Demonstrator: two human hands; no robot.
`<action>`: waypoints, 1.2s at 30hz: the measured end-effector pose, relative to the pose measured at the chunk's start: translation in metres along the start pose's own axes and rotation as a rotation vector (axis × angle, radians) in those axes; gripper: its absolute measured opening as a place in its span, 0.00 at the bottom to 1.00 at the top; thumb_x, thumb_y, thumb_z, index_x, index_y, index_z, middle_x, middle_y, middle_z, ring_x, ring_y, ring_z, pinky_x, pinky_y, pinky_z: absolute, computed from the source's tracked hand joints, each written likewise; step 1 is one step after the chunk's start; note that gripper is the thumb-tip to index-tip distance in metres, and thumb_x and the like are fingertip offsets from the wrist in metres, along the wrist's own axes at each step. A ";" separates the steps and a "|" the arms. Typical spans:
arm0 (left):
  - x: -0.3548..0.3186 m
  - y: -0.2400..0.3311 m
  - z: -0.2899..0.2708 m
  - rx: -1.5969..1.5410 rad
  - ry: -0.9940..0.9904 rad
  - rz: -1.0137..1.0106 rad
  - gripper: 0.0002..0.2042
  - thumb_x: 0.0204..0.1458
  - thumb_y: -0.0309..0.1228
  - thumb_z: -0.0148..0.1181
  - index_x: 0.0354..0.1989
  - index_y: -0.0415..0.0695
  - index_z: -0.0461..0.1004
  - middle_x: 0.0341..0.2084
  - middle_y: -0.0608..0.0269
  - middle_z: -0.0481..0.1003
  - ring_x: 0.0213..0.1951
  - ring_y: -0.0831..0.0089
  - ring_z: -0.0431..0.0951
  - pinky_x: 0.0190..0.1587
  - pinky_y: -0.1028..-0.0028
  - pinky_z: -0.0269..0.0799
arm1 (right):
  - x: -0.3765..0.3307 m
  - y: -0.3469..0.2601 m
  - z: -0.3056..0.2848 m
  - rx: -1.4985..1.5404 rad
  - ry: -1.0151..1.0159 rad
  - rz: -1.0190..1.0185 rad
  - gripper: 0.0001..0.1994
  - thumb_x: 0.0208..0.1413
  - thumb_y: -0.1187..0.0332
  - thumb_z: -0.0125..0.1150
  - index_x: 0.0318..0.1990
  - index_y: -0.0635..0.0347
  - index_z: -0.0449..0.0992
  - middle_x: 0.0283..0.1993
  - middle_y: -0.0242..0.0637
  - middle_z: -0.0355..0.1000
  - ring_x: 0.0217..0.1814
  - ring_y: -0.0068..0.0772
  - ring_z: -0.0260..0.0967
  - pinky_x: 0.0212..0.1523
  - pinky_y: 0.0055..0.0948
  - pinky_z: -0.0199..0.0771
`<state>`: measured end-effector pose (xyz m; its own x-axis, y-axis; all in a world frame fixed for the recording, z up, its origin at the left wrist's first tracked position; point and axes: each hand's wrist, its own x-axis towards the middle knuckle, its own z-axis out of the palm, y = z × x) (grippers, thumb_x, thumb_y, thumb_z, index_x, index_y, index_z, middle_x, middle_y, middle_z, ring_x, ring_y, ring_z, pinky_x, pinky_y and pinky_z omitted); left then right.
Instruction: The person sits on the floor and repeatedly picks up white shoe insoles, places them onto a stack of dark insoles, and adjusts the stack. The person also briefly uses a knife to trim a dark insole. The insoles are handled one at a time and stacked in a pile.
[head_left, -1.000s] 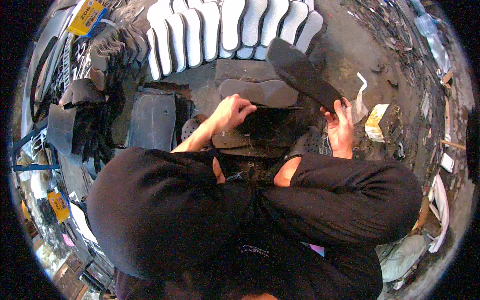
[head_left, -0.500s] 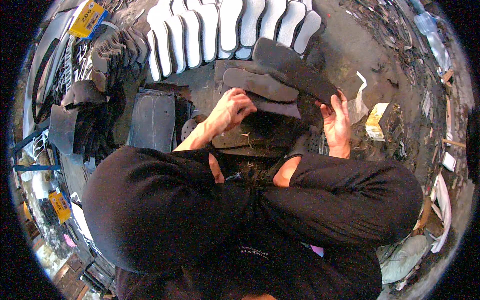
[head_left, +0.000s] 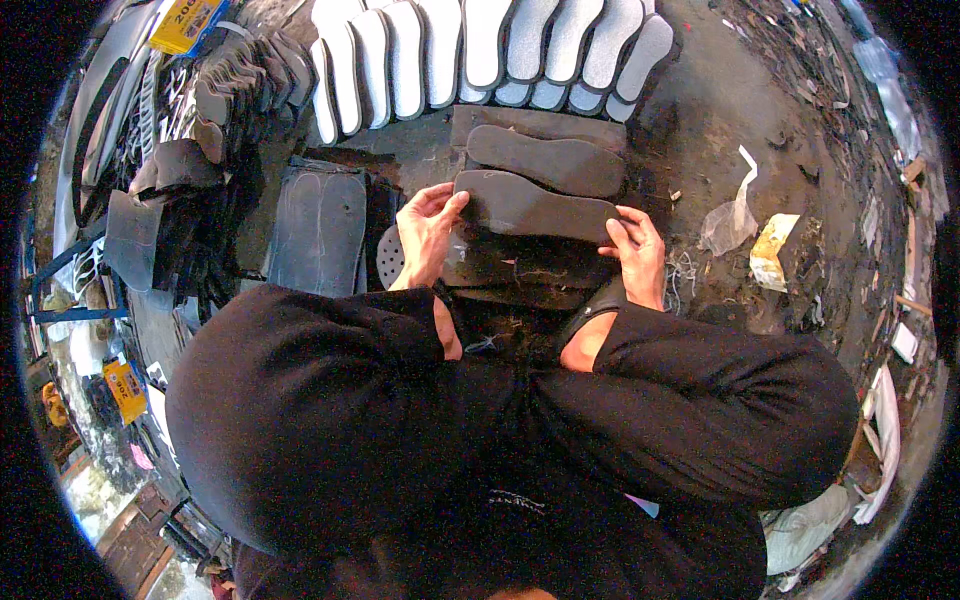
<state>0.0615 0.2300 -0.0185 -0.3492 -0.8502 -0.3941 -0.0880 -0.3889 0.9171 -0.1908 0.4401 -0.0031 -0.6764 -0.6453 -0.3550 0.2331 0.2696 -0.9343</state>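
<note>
A dark grey foam shoe sole (head_left: 535,205) lies crosswise in front of me, held at both ends. At its left end my left hand (head_left: 428,232) pinches the edge between thumb and fingers. My right hand (head_left: 637,248) grips the right end, thumb on top. Just beyond lies another dark sole (head_left: 545,162), parallel to the first, on a flat dark board (head_left: 560,125). Shadow hides most of what is beneath the nearer sole.
Rows of white-topped insoles (head_left: 485,45) fan out at the far side. Dark sheets with sole outlines (head_left: 318,225) are stacked at left, near a pile of dark cut soles (head_left: 245,90). Paper scraps (head_left: 772,250) litter the floor at right. A perforated clog (head_left: 390,258) shows beside my left wrist.
The sole that was raised and slanted in my right hand is now lower, nearer and level. My left hand has moved from the other sole to this one's left end.
</note>
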 end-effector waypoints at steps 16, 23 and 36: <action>0.010 -0.006 0.002 0.248 0.051 0.072 0.19 0.55 0.33 0.78 0.53 0.36 0.86 0.41 0.58 0.87 0.38 0.79 0.82 0.46 0.77 0.77 | -0.001 0.010 -0.007 -0.127 0.074 -0.051 0.19 0.67 0.69 0.69 0.62 0.68 0.78 0.42 0.39 0.82 0.39 0.28 0.82 0.40 0.27 0.84; 0.015 -0.014 0.000 0.346 0.082 0.092 0.20 0.54 0.34 0.79 0.53 0.38 0.86 0.38 0.61 0.88 0.36 0.81 0.81 0.43 0.78 0.77 | 0.007 0.024 -0.012 -0.153 0.065 -0.056 0.19 0.67 0.68 0.69 0.61 0.67 0.80 0.44 0.39 0.83 0.38 0.26 0.81 0.40 0.27 0.84; 0.005 -0.004 0.006 0.374 0.075 0.110 0.17 0.57 0.35 0.76 0.50 0.37 0.87 0.45 0.54 0.88 0.46 0.75 0.85 0.54 0.73 0.78 | 0.014 0.038 -0.015 -0.207 0.116 -0.061 0.19 0.64 0.65 0.73 0.60 0.61 0.83 0.43 0.35 0.85 0.41 0.21 0.78 0.44 0.26 0.78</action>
<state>0.0541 0.2294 -0.0239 -0.3078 -0.9084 -0.2831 -0.3924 -0.1499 0.9075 -0.2023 0.4521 -0.0435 -0.7634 -0.5817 -0.2807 0.0494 0.3808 -0.9233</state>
